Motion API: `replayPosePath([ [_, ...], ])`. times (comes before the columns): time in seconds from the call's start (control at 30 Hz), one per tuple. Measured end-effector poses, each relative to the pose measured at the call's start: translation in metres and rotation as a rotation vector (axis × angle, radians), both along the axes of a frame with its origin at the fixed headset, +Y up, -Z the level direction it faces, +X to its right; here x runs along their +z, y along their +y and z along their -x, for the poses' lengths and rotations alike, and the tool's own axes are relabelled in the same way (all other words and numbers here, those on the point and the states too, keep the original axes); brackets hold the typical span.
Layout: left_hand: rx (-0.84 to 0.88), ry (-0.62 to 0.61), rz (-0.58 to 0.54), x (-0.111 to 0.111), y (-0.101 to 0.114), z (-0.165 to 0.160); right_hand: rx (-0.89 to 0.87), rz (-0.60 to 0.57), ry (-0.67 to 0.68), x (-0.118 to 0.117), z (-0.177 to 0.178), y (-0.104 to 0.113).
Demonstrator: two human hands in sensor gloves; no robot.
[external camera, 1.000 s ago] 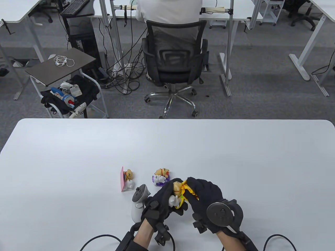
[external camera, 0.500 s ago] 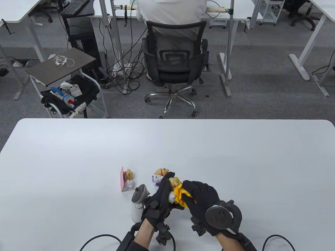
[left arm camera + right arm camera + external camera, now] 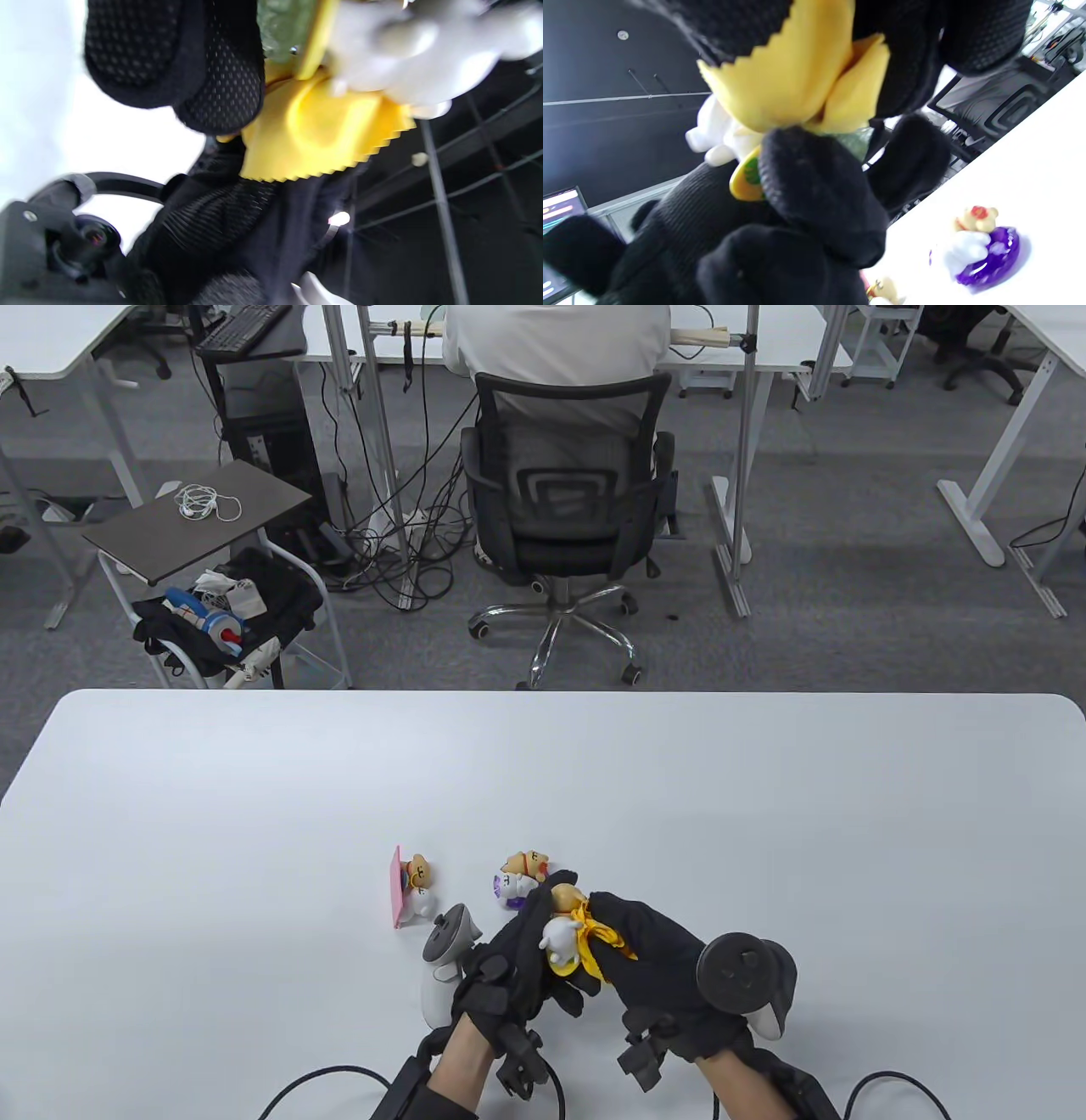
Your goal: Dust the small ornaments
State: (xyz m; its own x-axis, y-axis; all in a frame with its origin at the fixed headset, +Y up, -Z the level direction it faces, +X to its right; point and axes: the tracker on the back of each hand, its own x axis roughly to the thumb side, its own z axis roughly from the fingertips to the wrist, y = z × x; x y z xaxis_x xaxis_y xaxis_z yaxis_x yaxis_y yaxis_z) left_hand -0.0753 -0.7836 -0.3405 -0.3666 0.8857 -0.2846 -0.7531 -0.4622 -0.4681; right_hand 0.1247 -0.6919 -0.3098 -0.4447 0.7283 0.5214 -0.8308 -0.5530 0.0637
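My left hand (image 3: 522, 954) grips a small figurine (image 3: 562, 935), white body with a tan head on a yellow base, above the table near the front edge. My right hand (image 3: 649, 963) holds a yellow cloth (image 3: 598, 937) pressed against the figurine's right side. The left wrist view shows the cloth (image 3: 314, 131) under the white figurine (image 3: 407, 55). The right wrist view shows the cloth (image 3: 793, 80) over the figurine (image 3: 721, 131). Two more ornaments stand on the table: one on a purple base (image 3: 519, 880) and one with a pink panel (image 3: 411, 886).
The white table (image 3: 764, 814) stretches wide to both sides and behind the ornaments. The purple-base ornament (image 3: 984, 252) stands just behind my hands. Glove cables trail off the front edge. An office chair (image 3: 564, 500) and a person sit beyond the table.
The figurine has turned in my left hand so its white body now faces up. My right hand has rolled, its tracker swinging right, with the cloth staying on the figurine.
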Motion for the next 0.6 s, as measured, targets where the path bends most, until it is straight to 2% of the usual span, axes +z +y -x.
replayPosePath([
  [0.07, 0.036, 0.014, -0.011, -0.001, -0.001, 0.003, 0.034, -0.056, -0.028, 0.004, 0.003, 0.005],
  [0.13, 0.046, 0.031, 0.025, -0.001, -0.003, 0.007, 0.03, -0.189, -0.143, 0.012, -0.002, 0.012],
  [0.2, 0.057, 0.043, 0.055, -0.001, -0.006, 0.007, 0.045, -0.293, -0.182, 0.02, -0.004, 0.017],
  [0.3, -0.008, 0.052, 0.11, 0.0, -0.008, 0.007, 0.112, -0.398, -0.097, 0.033, 0.01, 0.02],
  [0.37, -0.059, 0.05, 0.121, 0.001, -0.009, 0.006, 0.264, -0.466, -0.019, 0.04, 0.031, 0.013],
  [0.43, -0.073, 0.024, 0.156, 0.003, -0.011, 0.003, 0.401, -0.555, -0.04, 0.042, 0.044, 0.004],
  [0.5, -0.038, -0.021, 0.161, 0.003, -0.012, 0.002, 0.394, -0.609, -0.057, 0.042, 0.043, 0.007],
  [0.57, -0.056, -0.064, 0.104, 0.0, -0.01, -0.001, 0.321, -0.589, -0.08, 0.041, 0.038, 0.012],
  [0.6, -0.064, -0.045, 0.083, 0.0, -0.008, -0.001, 0.279, -0.572, -0.089, 0.04, 0.035, 0.014],
])
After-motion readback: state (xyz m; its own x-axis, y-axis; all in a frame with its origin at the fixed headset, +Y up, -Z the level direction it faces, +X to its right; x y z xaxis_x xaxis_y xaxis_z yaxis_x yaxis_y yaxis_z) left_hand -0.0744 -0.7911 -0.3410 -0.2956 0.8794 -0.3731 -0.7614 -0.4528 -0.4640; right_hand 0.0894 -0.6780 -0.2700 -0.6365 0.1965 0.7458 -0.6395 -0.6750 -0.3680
